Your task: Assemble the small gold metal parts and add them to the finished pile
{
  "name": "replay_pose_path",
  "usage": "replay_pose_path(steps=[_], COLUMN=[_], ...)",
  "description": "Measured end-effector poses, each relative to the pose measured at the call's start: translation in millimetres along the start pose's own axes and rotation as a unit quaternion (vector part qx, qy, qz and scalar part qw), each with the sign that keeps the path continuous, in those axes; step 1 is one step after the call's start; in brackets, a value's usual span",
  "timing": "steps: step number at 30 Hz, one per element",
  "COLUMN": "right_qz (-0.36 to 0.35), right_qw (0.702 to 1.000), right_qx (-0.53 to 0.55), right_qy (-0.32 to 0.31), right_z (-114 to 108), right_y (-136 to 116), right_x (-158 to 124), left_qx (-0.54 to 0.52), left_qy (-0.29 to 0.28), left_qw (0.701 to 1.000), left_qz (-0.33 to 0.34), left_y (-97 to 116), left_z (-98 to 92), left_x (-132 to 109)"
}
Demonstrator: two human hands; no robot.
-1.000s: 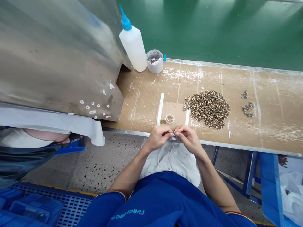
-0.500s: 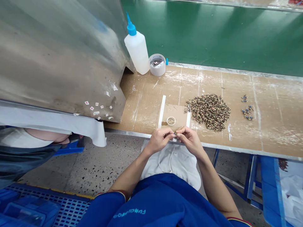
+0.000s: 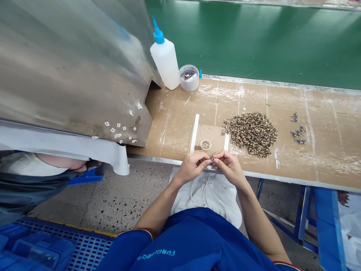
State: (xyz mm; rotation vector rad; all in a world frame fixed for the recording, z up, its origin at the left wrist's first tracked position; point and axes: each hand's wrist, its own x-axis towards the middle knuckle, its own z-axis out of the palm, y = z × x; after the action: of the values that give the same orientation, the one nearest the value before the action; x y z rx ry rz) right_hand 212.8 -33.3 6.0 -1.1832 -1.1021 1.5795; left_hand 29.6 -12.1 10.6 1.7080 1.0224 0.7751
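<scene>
My left hand [image 3: 194, 165] and my right hand [image 3: 228, 165] meet at the bench's near edge, fingertips pinched together. Between them is a tiny part [image 3: 211, 159] with a hint of blue and dark; its exact kind is too small to make out. Just beyond the fingers, a small round clear dish [image 3: 205, 144] holds a curled pale strand and sits on a cardboard pad [image 3: 211, 131]. To the right of the pad lies a heap of small brown-and-cream patterned pieces [image 3: 252, 133]. Farther right are several small blue-and-dark pieces [image 3: 298, 132] in loose groups.
A white squeeze bottle [image 3: 166, 64] with a blue nozzle stands at the back left, beside a tape roll [image 3: 188, 79] holding scraps. A metal housing [image 3: 84, 75] borders the left. Behind the bench runs a green belt [image 3: 254, 41]. Another person's arm [image 3: 60, 161] shows at far left.
Both hands stay pinched at the same place by the bench edge, with slight finger movement; a bit of blue now shows on the small part. The whole view has shifted slightly.
</scene>
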Motion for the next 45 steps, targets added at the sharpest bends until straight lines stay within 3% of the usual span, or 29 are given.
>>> replay_pose_path(steps=[16,27,36,45], right_qz=[-0.036,-0.060,-0.054,-0.040], right_qw=[0.998,0.997,0.995,0.999], right_qx=[-0.036,-0.043,-0.069,-0.028], right_qy=[-0.021,-0.034,-0.038,-0.010], right_z=[2.2,7.0,7.1,2.6], right_y=[-4.0,-1.0,2.0,5.2], right_x=[1.9,-1.4,-1.6,-2.2], left_qx=[-0.003,0.000,0.005,0.007], left_qy=[-0.023,-0.039,-0.056,-0.051], left_qw=[1.000,0.999,0.998,0.999], left_qz=[-0.016,0.015,0.006,-0.011], left_y=[0.0,-4.4,-2.4,2.8], left_z=[-0.7,-6.0,-9.7,-2.5], left_x=[2.0,-0.7,-2.1,3.4])
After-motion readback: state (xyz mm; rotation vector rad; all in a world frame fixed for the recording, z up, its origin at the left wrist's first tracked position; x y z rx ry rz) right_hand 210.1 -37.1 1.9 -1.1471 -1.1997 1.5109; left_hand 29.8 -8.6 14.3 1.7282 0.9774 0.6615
